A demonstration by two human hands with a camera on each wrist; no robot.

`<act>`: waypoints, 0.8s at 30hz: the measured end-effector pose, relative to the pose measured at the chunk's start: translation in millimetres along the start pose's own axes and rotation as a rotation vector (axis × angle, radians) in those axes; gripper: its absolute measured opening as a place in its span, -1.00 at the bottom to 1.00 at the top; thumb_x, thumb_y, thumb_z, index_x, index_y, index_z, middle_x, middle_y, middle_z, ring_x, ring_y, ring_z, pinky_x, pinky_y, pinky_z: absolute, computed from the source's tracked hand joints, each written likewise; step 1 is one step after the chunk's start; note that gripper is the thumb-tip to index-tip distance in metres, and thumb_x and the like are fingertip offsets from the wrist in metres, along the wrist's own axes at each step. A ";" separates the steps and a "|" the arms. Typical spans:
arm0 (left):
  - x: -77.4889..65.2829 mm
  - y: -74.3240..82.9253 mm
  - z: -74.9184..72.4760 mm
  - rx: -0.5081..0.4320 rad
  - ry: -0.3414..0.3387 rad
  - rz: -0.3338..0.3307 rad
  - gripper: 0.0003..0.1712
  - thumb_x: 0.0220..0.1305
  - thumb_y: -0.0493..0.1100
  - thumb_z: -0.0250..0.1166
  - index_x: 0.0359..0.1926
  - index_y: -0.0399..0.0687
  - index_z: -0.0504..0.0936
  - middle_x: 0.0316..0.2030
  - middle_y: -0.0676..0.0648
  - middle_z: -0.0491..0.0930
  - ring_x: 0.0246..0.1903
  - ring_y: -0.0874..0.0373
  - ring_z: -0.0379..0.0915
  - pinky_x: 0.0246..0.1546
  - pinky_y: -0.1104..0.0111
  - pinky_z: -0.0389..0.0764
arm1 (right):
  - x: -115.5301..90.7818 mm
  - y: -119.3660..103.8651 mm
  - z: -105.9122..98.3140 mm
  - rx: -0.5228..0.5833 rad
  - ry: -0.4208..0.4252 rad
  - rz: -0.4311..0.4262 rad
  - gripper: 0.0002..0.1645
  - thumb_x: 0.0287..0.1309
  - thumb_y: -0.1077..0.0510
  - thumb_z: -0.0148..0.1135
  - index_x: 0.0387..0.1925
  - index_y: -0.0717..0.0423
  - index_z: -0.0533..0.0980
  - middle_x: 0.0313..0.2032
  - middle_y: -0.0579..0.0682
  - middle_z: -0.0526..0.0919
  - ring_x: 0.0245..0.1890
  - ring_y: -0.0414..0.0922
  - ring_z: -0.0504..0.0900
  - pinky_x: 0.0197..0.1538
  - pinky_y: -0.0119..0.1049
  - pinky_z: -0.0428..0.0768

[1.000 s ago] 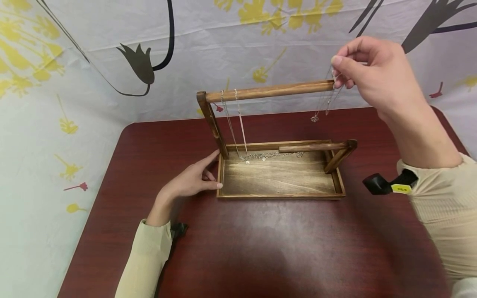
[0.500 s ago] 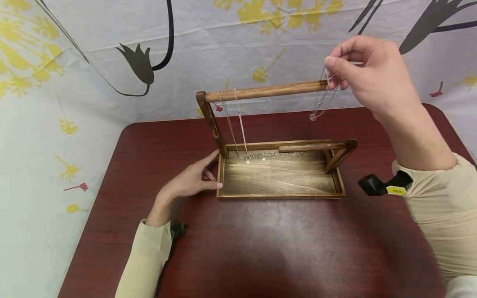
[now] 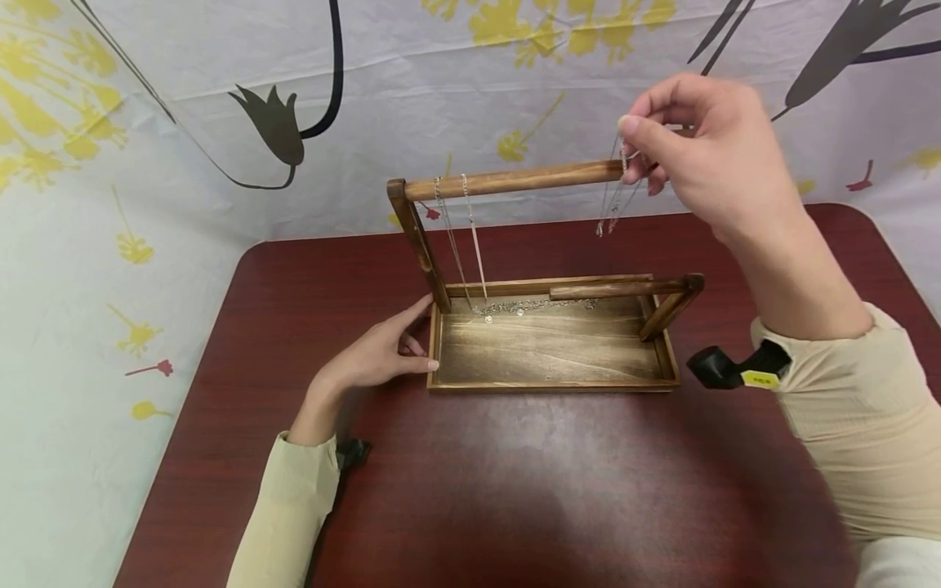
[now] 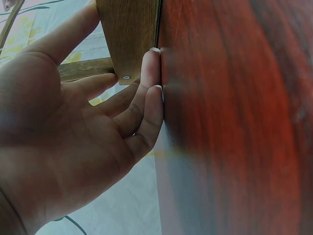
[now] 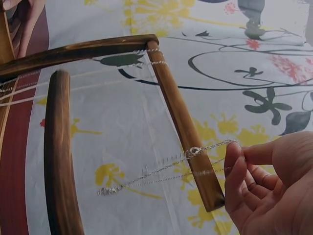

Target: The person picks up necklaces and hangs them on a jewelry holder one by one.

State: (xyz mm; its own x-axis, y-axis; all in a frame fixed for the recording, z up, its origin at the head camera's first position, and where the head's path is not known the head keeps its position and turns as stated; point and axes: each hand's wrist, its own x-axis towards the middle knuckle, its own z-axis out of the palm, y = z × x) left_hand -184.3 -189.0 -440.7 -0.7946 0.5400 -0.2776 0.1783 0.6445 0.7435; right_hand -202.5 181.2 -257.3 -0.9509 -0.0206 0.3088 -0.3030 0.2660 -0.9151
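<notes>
A wooden jewelry stand has a tray (image 3: 551,351) at its base, a long upper bar (image 3: 515,179) with a free right end, and a shorter lower bar (image 3: 617,291). My right hand (image 3: 706,151) pinches a silver necklace (image 5: 194,151) between thumb and fingertips at the upper bar's free end. Its strands cross the bar there in the right wrist view, and its pendant end (image 5: 110,190) dangles below. Two other necklaces (image 3: 474,241) hang near the left post, their lower ends on the tray floor. My left hand (image 3: 378,353) touches the tray's left end with thumb and extended index finger.
The stand sits on a dark red table (image 3: 559,474) with rounded back corners. Behind and to the left hangs a white cloth (image 3: 382,106) with flower prints. The lower bar's post (image 3: 669,314) rises at the tray's right end.
My right hand has moved left along the upper bar's end, bringing the necklace with it; the pendant swings left too. The left hand and stand stay nearly still.
</notes>
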 end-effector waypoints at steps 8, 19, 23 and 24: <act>-0.5 1.5 -1.2 -0.004 0.001 0.015 0.14 0.23 -0.03 0.45 0.60 0.22 -0.14 0.06 -0.11 0.52 -0.20 0.17 0.60 -0.16 0.22 0.56 | -2.7 -5.1 12.2 0.029 -0.057 0.016 -0.87 0.31 0.19 0.27 -0.29 0.21 0.57 -0.42 0.08 0.62 -0.55 -0.09 0.64 -0.53 -0.37 0.57; -3.5 0.5 1.3 -0.005 -0.002 0.005 0.15 0.22 -0.01 0.45 0.60 0.23 -0.14 -0.12 -0.08 0.61 -0.22 0.17 0.59 -0.18 0.23 0.54 | -4.8 -9.3 30.7 0.070 -0.128 0.019 -0.80 0.32 0.20 0.27 -0.27 0.32 0.54 -0.37 0.13 0.65 -0.47 -0.07 0.70 -0.43 -0.30 0.65; -3.1 0.0 1.2 -0.006 -0.002 0.007 0.15 0.22 -0.02 0.45 0.60 0.22 -0.14 -0.09 -0.09 0.59 -0.22 0.17 0.60 -0.17 0.23 0.55 | -4.8 -10.6 36.9 0.076 -0.135 0.018 -0.83 0.32 0.22 0.26 -0.28 0.31 0.54 -0.37 0.12 0.65 -0.48 -0.08 0.70 -0.44 -0.29 0.64; -2.9 -0.2 1.1 -0.007 -0.002 0.007 0.15 0.22 -0.02 0.45 0.60 0.22 -0.14 -0.08 -0.09 0.59 -0.22 0.17 0.60 -0.17 0.23 0.55 | -4.7 -10.8 38.7 0.077 -0.137 0.015 -0.85 0.32 0.23 0.26 -0.28 0.30 0.54 -0.38 0.11 0.65 -0.48 -0.08 0.70 -0.44 -0.29 0.64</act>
State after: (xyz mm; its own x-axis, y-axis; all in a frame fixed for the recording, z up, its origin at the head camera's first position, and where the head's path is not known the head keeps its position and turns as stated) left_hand -181.4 -190.1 -440.7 -0.7924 0.5455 -0.2730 0.1799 0.6367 0.7498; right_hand -197.2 141.1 -258.9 -0.9536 -0.1498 0.2612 -0.2873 0.1922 -0.9384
